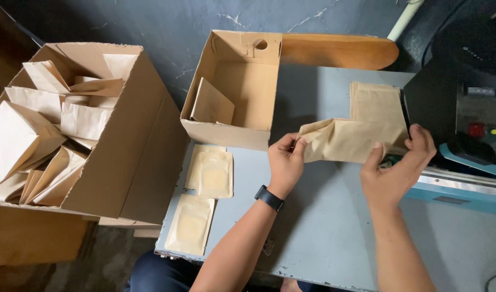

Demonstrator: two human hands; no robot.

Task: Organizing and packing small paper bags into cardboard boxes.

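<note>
Both hands held one kraft bag (348, 141) above the worktop (323, 227) by the sealer (464, 178), left hand (286, 162) fingers pinching its crumpled end, right hand (396, 170) clamping the other; looked light, floppy, best gripped at the edges.

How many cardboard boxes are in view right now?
2. A large box at left, off the table's edge, full of paper bags. A small box on the table's far left corner holds one bag. Nothing suggests more hidden.
</note>
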